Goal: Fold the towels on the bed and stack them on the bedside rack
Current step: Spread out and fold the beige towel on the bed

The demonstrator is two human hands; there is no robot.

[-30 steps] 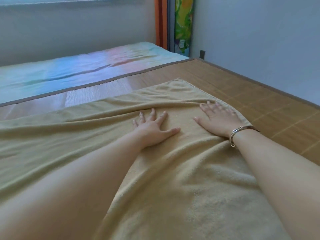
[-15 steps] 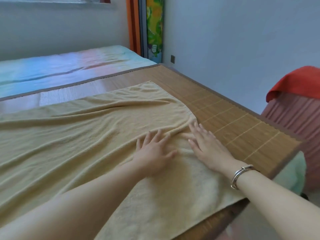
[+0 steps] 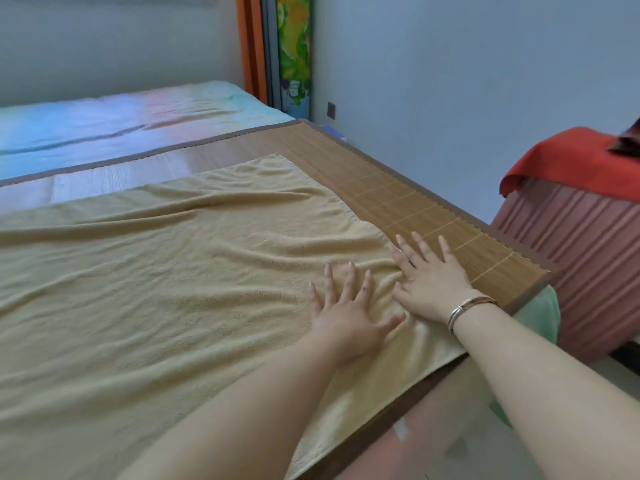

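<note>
A large beige towel [image 3: 156,282] lies spread and wrinkled over the bamboo mat [image 3: 426,216] on the bed. My left hand [image 3: 349,317] presses flat on the towel near its right edge, fingers spread. My right hand [image 3: 433,278], with a metal bracelet at the wrist, lies flat beside it, palm on the towel's right edge and fingertips reaching onto the mat. Neither hand grips anything. To the right of the bed stands a ribbed reddish rack [image 3: 588,271] with a red cloth [image 3: 571,164] draped over its top.
A pastel sheet [image 3: 121,123] covers the far part of the bed. The bed's right edge runs diagonally just right of my hands, with floor below. A grey wall is behind, with an orange curtain [image 3: 251,46] and a colourful panel [image 3: 294,50] in the corner.
Both hands have slid across the towel toward its right edge and nearer to me. My view has swung right, bringing the rack and red cloth into sight.
</note>
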